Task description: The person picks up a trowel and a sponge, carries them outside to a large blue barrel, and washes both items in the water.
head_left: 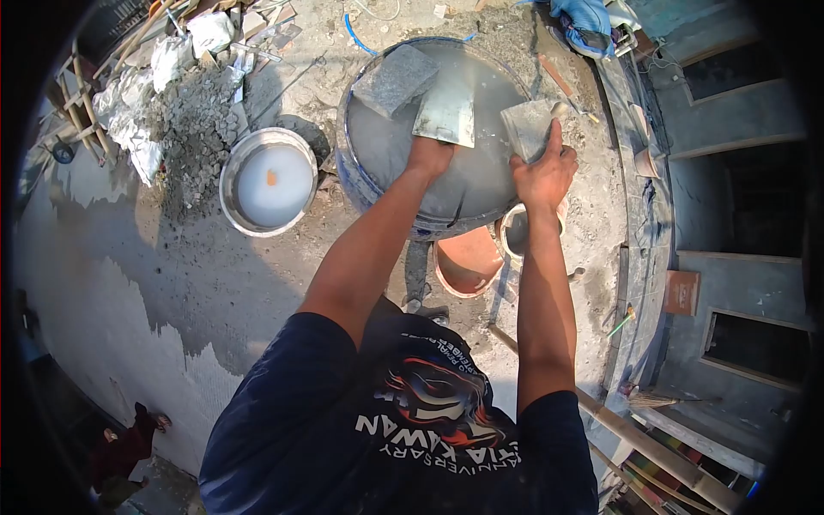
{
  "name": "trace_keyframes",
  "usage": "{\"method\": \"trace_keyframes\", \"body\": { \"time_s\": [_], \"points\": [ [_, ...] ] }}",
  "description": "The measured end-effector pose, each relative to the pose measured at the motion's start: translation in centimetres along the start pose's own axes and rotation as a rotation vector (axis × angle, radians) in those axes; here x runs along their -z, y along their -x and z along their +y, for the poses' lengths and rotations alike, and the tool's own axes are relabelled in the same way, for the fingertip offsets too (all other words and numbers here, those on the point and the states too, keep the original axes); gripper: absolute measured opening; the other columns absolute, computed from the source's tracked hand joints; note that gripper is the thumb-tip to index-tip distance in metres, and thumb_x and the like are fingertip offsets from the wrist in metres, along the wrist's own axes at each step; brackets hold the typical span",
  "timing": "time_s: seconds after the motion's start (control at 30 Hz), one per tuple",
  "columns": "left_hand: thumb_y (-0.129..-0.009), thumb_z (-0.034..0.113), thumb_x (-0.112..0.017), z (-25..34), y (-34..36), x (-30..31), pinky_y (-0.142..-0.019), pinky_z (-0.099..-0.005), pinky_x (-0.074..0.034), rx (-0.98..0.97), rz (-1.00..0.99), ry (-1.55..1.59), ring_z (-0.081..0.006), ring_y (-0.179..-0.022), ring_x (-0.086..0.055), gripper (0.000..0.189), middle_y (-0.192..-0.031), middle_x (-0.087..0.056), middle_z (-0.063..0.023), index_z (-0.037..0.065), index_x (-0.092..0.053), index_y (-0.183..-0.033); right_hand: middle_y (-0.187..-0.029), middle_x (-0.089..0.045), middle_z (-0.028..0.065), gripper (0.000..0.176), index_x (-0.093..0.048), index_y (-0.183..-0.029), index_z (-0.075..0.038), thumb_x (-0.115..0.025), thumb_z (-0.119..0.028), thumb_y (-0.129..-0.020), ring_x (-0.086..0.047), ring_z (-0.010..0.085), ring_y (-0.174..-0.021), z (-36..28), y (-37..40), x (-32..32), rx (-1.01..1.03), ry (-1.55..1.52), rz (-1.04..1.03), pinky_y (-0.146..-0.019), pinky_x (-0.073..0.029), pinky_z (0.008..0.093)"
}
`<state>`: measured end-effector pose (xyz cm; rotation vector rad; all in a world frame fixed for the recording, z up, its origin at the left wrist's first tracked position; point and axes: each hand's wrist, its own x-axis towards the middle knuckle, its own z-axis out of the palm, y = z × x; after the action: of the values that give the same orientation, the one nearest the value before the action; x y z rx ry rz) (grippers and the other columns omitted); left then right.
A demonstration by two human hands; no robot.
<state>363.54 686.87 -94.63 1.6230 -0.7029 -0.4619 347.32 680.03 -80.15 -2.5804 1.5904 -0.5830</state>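
Navy shirt [292,412] up close, action over the tub [354,176]!

Left hand [431,157] closed on the near end of the metal plate [448,112]; right hand [545,176] gripping the flat board [525,129], forefinger out toward a tan knob [560,110] at its corner; both pieces over cloudy water [489,163]; plate probably light, stiff, slippery, safest by that near end; board likely sturdier, surest along its edge; plate pale, smeared, rectangular; board grey, dull, square-cornered.
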Motion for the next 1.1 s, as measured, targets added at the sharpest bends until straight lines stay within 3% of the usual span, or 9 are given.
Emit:
{"method": "trace_keyframes", "body": {
  "time_s": [0.03, 0.3, 0.47, 0.53, 0.6, 0.73, 0.87, 0.93, 1.1],
  "points": [
    [-0.082, 0.014, -0.070, 0.2, 0.1, 0.1, -0.105, -0.0393, -0.041, -0.047, 0.017, -0.036, -0.0355, -0.127, -0.050, 0.064, -0.139, -0.052, -0.0175, 0.009, -0.046, -0.140, -0.124, -0.048, 0.0254, 0.099, -0.032, -0.151, -0.020, -0.082, -0.024, -0.065, -0.048, 0.0416, -0.116, 0.4, 0.2, 0.2, -0.021, -0.085, 0.062, -0.102, -0.040, 0.0477],
    [-0.084, 0.015, -0.065, 0.4, 0.5, 0.4, -0.107, -0.0379, -0.039, 0.000, -0.197, -0.370, -0.0351, -0.132, -0.044, 0.061, -0.144, -0.046, -0.0182, 0.010, -0.045, -0.141, -0.116, -0.053, 0.0281, 0.099, -0.036, -0.148, -0.006, -0.084, -0.030, -0.065, -0.053, 0.0423, -0.112, 1.0, 2.0, 1.1, -0.069, -0.274, 0.000, -0.100, -0.042, 0.0447],
    [-0.085, 0.017, -0.062, 1.0, 1.1, 0.4, -0.109, -0.0373, -0.037, -0.082, -0.311, -0.314, -0.0356, -0.135, -0.042, 0.061, -0.146, -0.044, -0.0197, 0.009, -0.044, -0.143, -0.132, -0.051, 0.0319, 0.099, -0.034, -0.148, 0.001, -0.078, -0.046, -0.074, -0.054, 0.0416, -0.121, 0.2, 1.2, -2.6, -0.199, -0.598, -0.191, -0.100, -0.044, 0.0432],
    [-0.085, 0.018, -0.062, 2.4, 1.4, 0.6, -0.105, -0.0399, -0.040, 0.139, -0.380, -0.347, -0.0361, -0.129, -0.049, 0.059, -0.140, -0.051, -0.0209, 0.009, -0.047, -0.141, -0.136, -0.050, 0.0295, 0.099, -0.032, -0.149, 0.000, -0.076, -0.050, -0.077, -0.055, 0.0384, -0.121, 0.0, 0.9, -4.9, -0.263, -0.748, -0.251, -0.097, -0.047, 0.0430],
    [-0.085, 0.019, -0.063, 1.5, 1.3, 0.4, -0.102, -0.0400, -0.042, 0.137, -0.348, -0.331, -0.0359, -0.126, -0.052, 0.056, -0.136, -0.055, -0.0207, 0.009, -0.050, -0.138, -0.139, -0.049, 0.0294, 0.093, -0.038, -0.144, 0.004, -0.074, -0.050, -0.078, -0.049, 0.0396, -0.130, -0.9, 0.8, -6.2, -0.466, -0.815, -0.314, -0.105, -0.040, 0.0392],
    [-0.083, 0.020, -0.066, 3.3, 2.2, 1.0, -0.097, -0.0373, -0.046, 0.112, -0.172, -0.104, -0.0336, -0.120, -0.058, 0.051, -0.128, -0.062, -0.0194, 0.007, -0.057, -0.132, -0.137, -0.051, 0.0296, 0.091, -0.038, -0.141, 0.006, -0.071, -0.051, -0.078, -0.051, 0.0409, -0.127, -2.2, 0.0, -6.7, -0.565, -0.754, -0.386, -0.099, -0.046, 0.0462],
    [-0.082, 0.016, -0.068, 3.1, 2.0, 1.4, -0.096, -0.0350, -0.046, 0.022, -0.116, -0.110, -0.0318, -0.118, -0.060, 0.047, -0.125, -0.064, -0.0182, 0.005, -0.060, -0.127, -0.140, -0.048, 0.0297, 0.097, -0.034, -0.144, 0.006, -0.069, -0.055, -0.077, -0.052, 0.0412, -0.126, -1.6, -1.3, -7.3, -0.666, -0.755, -0.554, -0.096, -0.048, 0.0486],
    [-0.082, 0.011, -0.069, 3.1, 1.9, 1.3, -0.095, -0.0332, -0.046, -0.172, -0.028, -0.008, -0.0262, -0.114, -0.063, 0.041, -0.121, -0.067, -0.0150, 0.002, -0.063, -0.121, -0.144, -0.043, 0.0295, 0.105, -0.028, -0.147, 0.006, -0.065, -0.062, -0.077, -0.049, 0.0446, -0.128, -1.0, -1.9, -7.8, -0.681, -0.811, -0.738, -0.096, -0.048, 0.0490],
    [-0.080, 0.009, -0.073, 3.2, 1.9, 1.4, -0.091, -0.0306, -0.048, -0.042, -0.119, 0.182, -0.0182, -0.105, -0.065, 0.036, -0.113, -0.070, -0.0099, 0.000, -0.066, -0.114, -0.150, -0.036, 0.0270, 0.090, -0.020, -0.154, -0.008, -0.053, -0.060, -0.088, -0.035, 0.0494, -0.136, -1.6, -1.4, -8.1, -0.591, -0.819, -0.623, -0.108, -0.036, 0.0538]
  ]
}}
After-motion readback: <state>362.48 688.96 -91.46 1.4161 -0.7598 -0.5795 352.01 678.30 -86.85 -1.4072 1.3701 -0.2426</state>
